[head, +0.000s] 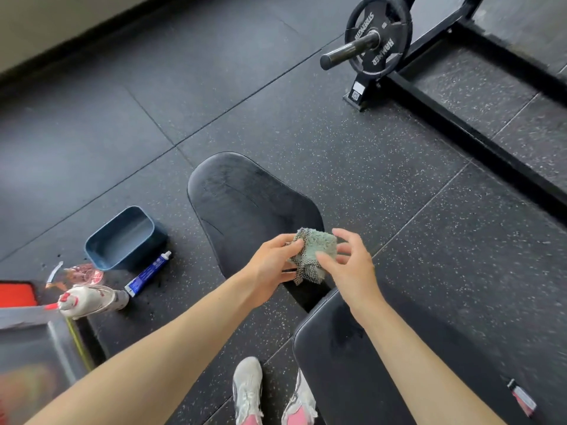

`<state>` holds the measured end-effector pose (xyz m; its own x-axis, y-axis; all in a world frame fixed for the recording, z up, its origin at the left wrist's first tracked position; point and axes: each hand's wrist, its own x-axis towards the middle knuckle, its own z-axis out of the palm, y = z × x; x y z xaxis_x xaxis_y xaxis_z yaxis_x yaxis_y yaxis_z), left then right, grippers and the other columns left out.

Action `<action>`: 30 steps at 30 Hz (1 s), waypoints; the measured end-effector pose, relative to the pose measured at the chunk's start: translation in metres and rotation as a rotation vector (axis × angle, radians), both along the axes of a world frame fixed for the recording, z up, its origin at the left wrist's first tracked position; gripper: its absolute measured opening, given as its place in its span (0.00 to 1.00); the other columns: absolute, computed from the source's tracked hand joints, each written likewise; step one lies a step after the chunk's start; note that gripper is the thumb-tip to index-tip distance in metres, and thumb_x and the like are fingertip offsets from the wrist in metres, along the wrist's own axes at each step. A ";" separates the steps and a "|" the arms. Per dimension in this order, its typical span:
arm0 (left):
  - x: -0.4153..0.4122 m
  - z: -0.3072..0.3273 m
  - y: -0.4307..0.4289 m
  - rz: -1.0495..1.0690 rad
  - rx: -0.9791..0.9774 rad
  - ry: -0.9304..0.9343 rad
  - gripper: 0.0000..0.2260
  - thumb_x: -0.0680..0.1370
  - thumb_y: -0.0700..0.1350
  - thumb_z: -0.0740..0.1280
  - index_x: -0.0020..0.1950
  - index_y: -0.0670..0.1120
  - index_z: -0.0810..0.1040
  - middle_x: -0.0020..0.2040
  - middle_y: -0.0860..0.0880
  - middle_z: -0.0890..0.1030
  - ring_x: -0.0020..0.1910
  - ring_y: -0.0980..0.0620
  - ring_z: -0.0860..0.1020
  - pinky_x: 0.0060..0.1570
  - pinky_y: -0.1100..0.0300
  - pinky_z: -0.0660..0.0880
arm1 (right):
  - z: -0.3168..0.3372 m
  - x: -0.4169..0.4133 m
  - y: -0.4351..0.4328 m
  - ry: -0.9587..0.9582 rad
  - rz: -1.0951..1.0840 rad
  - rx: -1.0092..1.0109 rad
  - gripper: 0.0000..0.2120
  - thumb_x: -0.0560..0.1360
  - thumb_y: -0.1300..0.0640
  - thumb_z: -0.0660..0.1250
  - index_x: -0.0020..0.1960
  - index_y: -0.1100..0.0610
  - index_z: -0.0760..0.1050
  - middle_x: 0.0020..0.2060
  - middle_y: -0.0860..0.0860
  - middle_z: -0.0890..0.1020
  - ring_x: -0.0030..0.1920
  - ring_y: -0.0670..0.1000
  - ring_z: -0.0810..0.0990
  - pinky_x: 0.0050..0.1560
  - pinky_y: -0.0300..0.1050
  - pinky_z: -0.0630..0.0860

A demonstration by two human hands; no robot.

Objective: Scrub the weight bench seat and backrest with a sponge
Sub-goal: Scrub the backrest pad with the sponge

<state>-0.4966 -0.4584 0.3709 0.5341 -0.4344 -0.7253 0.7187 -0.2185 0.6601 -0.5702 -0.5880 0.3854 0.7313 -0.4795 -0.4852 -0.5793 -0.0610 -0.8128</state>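
Centre of frame, just right of middle: grey-green sponge (317, 246) wrapped in loose black-and-white mesh, held in the air above the near end of the black padded bench seat (245, 204) and not touching it. Left hand (271, 265): thumb and fingers pinched on the sponge's left edge. Right hand (352, 266): thumb on the sponge's front face, fingers loosely curved round its right side, index finger lifted clear. Black padded backrest (337, 363): lower right of frame, end-on to the seat, with a narrow gap between the two pads.

Step in hand, as judged: readying the sponge before scrubbing. Advice: tuck in the trailing mesh so a flat face meets the pad, settle the sponge in one hand, then bear down and work the seat from far end to near, the backrest after.

Surroundings, left of frame on speckled black rubber floor (383, 179): blue rectangular plastic tub (122, 237); blue-and-white tube (148, 273) just beside it; white spray bottle with red trigger (92, 299), lying down. Upper right: black weight plate on a bar (379, 35), well apart. Bottom: white-and-pink shoes (248, 388) beside the backrest.

Obstruction: small red-and-white tag (521, 397) on the backrest, to be scrubbed round.
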 end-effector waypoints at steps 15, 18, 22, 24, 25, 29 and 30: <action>0.007 0.006 0.053 0.004 0.133 -0.112 0.10 0.82 0.49 0.60 0.54 0.49 0.79 0.50 0.46 0.83 0.44 0.50 0.81 0.46 0.54 0.77 | 0.004 0.017 0.052 -0.012 0.001 0.124 0.06 0.74 0.56 0.71 0.44 0.58 0.76 0.43 0.55 0.82 0.44 0.53 0.81 0.48 0.49 0.79; 0.004 0.012 0.053 -0.085 0.039 -0.019 0.15 0.80 0.57 0.58 0.58 0.51 0.78 0.52 0.50 0.83 0.49 0.51 0.82 0.49 0.54 0.79 | 0.003 0.012 0.048 0.012 -0.082 0.160 0.06 0.76 0.55 0.68 0.45 0.57 0.74 0.45 0.57 0.83 0.46 0.55 0.83 0.45 0.50 0.81; -0.006 0.009 0.049 -0.208 0.009 -0.011 0.15 0.74 0.54 0.69 0.59 0.50 0.76 0.52 0.48 0.82 0.46 0.53 0.80 0.47 0.58 0.76 | 0.001 0.004 0.045 0.054 -0.136 0.198 0.08 0.79 0.53 0.64 0.51 0.58 0.73 0.48 0.55 0.80 0.45 0.50 0.81 0.40 0.41 0.80; -0.010 0.002 0.045 -0.262 0.086 -0.131 0.16 0.71 0.49 0.75 0.55 0.49 0.76 0.51 0.47 0.82 0.47 0.51 0.80 0.52 0.54 0.76 | 0.001 0.000 0.045 0.070 -0.134 0.205 0.09 0.79 0.52 0.63 0.52 0.58 0.72 0.46 0.51 0.79 0.43 0.46 0.78 0.37 0.33 0.75; -0.011 0.001 0.043 -0.284 0.129 -0.209 0.14 0.70 0.48 0.75 0.52 0.47 0.77 0.51 0.47 0.82 0.48 0.50 0.80 0.55 0.51 0.74 | -0.001 -0.003 0.044 0.069 -0.147 0.207 0.09 0.80 0.53 0.62 0.52 0.58 0.72 0.45 0.50 0.79 0.42 0.45 0.78 0.35 0.30 0.73; -0.008 0.003 0.033 -0.277 0.133 -0.260 0.05 0.73 0.46 0.72 0.43 0.47 0.78 0.40 0.51 0.82 0.41 0.52 0.78 0.49 0.53 0.72 | -0.005 -0.011 0.037 0.016 -0.236 0.145 0.05 0.79 0.55 0.63 0.49 0.56 0.74 0.47 0.51 0.79 0.49 0.48 0.78 0.42 0.34 0.72; -0.007 0.005 0.031 -0.268 0.116 -0.235 0.05 0.74 0.46 0.72 0.41 0.48 0.77 0.40 0.52 0.82 0.41 0.53 0.77 0.49 0.54 0.72 | -0.003 -0.013 0.034 0.000 -0.245 0.118 0.06 0.79 0.54 0.63 0.48 0.56 0.74 0.45 0.49 0.79 0.48 0.47 0.77 0.42 0.33 0.71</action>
<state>-0.5032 -0.4279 0.3754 0.5706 -0.5034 -0.6489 0.4574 -0.4615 0.7602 -0.5828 -0.5540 0.3824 0.6005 -0.5825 -0.5479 -0.5650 0.1758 -0.8061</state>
